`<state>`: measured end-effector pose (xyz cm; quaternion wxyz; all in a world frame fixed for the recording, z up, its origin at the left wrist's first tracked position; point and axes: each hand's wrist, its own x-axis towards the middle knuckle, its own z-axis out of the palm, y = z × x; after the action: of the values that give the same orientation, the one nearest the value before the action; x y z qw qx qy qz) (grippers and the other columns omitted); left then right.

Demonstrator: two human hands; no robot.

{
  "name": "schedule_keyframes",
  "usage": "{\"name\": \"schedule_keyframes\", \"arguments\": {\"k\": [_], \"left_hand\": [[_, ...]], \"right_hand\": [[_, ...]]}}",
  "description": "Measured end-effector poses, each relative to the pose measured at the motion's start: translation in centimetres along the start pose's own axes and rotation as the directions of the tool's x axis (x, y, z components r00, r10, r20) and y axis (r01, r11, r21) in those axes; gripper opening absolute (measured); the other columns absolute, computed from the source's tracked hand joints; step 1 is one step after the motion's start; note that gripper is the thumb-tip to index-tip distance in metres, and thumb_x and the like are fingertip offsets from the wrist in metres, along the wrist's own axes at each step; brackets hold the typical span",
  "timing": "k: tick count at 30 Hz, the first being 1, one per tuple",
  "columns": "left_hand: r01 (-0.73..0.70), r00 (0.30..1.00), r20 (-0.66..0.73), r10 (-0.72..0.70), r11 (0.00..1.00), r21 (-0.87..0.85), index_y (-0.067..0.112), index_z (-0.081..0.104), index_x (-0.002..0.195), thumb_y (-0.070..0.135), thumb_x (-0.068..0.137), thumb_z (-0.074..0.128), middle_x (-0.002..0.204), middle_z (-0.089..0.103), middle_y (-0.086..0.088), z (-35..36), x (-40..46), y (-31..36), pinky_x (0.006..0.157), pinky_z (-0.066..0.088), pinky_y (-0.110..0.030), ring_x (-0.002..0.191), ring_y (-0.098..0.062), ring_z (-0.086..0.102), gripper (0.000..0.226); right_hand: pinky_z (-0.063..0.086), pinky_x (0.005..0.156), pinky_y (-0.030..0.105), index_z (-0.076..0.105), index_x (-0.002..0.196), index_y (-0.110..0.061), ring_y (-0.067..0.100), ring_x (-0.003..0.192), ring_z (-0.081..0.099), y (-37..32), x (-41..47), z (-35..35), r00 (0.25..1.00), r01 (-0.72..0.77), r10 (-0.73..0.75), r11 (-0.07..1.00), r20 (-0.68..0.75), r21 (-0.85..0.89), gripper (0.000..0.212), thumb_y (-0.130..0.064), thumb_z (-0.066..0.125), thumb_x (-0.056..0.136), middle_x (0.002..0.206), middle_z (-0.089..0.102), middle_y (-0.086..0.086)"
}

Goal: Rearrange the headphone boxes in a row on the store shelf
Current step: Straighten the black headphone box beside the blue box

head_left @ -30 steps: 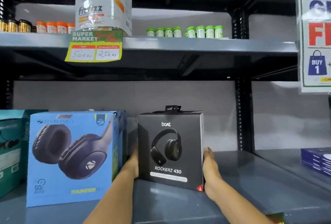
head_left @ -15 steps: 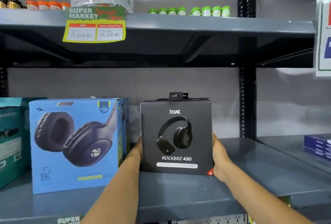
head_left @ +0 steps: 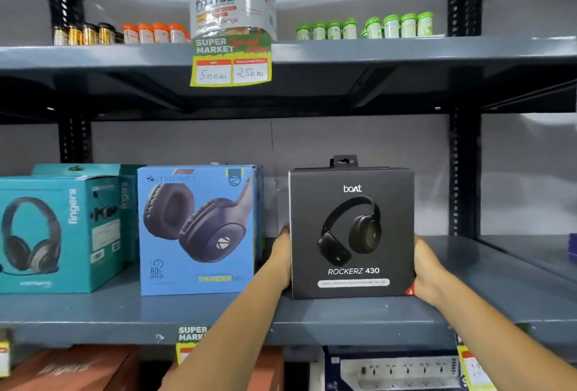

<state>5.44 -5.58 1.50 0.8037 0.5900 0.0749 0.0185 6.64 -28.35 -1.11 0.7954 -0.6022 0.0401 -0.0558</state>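
Head view — both my left hand [head_left: 281, 257] and right hand [head_left: 429, 268] clamp the boAt Rockerz 430 box [head_left: 352, 232], now shifted rightward — gap beside the Zebronics box [head_left: 198, 229] needs closing.

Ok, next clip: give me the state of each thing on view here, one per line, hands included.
black boat box: upright on the shelf, front facing out, held at both sides
left hand: pressed to the box's left side
right hand: pressed to the box's right side
blue Zebronics box: upright, untouched, gap to the black box
teal fingers box: upright, turned at an angle, left of the blue one
middle shelf: bare to the right of the black box
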Motion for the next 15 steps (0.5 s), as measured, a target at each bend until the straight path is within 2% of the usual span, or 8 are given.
{"name": "schedule_keyframes", "arguments": {"k": [3,7,10,15], "left_hand": [[0.008,1.0,-0.012,-0.008,1.0,0.011,0.016,0.054,0.064,0.03,0.094,0.05,0.053,0.056,-0.005,0.6,0.0,0.4,0.045,0.042,-0.018,0.051,-0.018,0.05,0.034],[0.038,0.999,0.017,-0.039,0.999,0.027,0.014,0.056,0.061,0.031,0.091,0.055,0.045,0.061,-0.005,0.0,0.4,0.1,0.045,0.043,-0.02,0.051,-0.021,0.054,0.035],[0.047,0.997,0.066,-0.05,0.998,0.05,0.015,0.057,0.058,0.033,0.09,0.053,0.047,0.064,-0.004,-0.8,0.5,-0.6,0.044,0.046,-0.02,0.052,-0.022,0.058,0.037],[0.054,0.995,0.089,-0.054,0.999,0.001,0.016,0.058,0.06,0.037,0.094,0.044,0.047,0.066,-0.005,-0.6,1.4,-0.7,0.048,0.046,-0.021,0.055,-0.023,0.059,0.042]], "right_hand": [[0.056,0.062,0.038,0.065,0.084,-0.021,0.03,0.077,0.068,0.1,-0.2,0.0,0.999,0.013,-0.012,1.0,-0.038,0.015,0.026,-0.044,0.054,0.087,0.084,0.072,0.008],[0.054,0.058,0.037,0.065,0.08,-0.02,0.028,0.072,0.067,0.1,-0.4,0.1,0.999,0.001,0.0,1.0,-0.047,0.024,0.029,-0.043,0.051,0.09,0.068,0.074,0.004],[0.052,0.059,0.036,0.064,0.076,-0.02,0.027,0.069,0.066,0.2,-0.4,-0.1,0.999,0.01,-0.01,1.0,-0.035,0.01,0.031,-0.041,0.048,0.093,0.061,0.073,0.002],[0.054,0.063,0.037,0.063,0.077,-0.019,0.028,0.07,0.066,-0.3,0.0,0.6,1.0,-0.007,0.007,1.0,-0.018,-0.01,0.031,-0.043,0.048,0.091,0.066,0.072,0.005]]}}
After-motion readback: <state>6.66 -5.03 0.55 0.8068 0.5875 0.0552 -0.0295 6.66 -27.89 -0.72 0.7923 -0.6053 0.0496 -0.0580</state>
